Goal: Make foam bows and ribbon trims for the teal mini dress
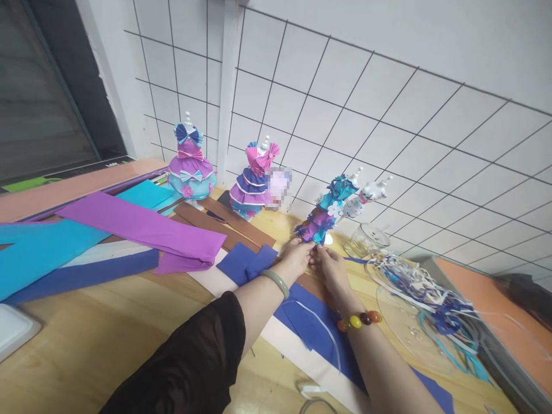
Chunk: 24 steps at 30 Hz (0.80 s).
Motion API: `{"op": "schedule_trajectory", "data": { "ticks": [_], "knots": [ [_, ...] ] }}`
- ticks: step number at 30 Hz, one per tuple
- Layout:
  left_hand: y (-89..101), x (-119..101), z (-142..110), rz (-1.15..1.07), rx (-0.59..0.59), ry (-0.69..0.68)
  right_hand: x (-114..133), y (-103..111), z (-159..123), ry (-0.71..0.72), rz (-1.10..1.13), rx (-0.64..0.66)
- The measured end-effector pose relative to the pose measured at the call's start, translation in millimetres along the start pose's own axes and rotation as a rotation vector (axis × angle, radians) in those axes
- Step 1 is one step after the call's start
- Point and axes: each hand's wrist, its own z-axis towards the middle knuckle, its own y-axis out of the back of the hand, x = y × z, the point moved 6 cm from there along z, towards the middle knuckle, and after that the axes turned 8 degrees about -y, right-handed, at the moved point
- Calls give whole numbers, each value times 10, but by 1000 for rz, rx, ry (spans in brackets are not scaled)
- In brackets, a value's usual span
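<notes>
A person's two bare hands are meeting at the low end of a teal, purple and blue dress on the counter, toward the grid-lined wall. The left hand, below a smooth pale-green bangle, is curling its fingers nearly closed and touching the hem from the left. The right hand, above a bracelet of glossy round beads, is bringing bent fingers to the hem from the right, its fingertips almost meeting the left's; whether either is pinching the material is not clear. The dress is showing pointed, layered folds and a flat white flower. Its long axis is slanting in the view, the wide hem lying low and left, the knobbed neck pointing up and right. A white form is leaning the same way just behind. Farther left, a bow-trimmed dress and a ruffled dress are standing more upright. Matte blue sheets are lying beneath the forearms, a folded purple sheet is stretching across the left, and curly ribbon scraps are tangling beside a clear bowl.
</notes>
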Motion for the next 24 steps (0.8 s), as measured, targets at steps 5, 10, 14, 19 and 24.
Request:
{"op": "schedule_trajectory", "data": {
  "ticks": [5,10,14,19,24],
  "knots": [
    [2,6,3,5,7,9,-10,-17,-14,-27,23,51],
    [-6,-1,12,-14,11,37,3,-34,6,8,17,59],
    [-10,-2,10,-36,0,90,10,-25,9,9,-2,33],
    [20,2,20,-65,-39,123,21,-22,6,58,-37,-27],
    [38,21,38,-59,-41,98,0,-15,26,64,-56,-56]
  ]
}}
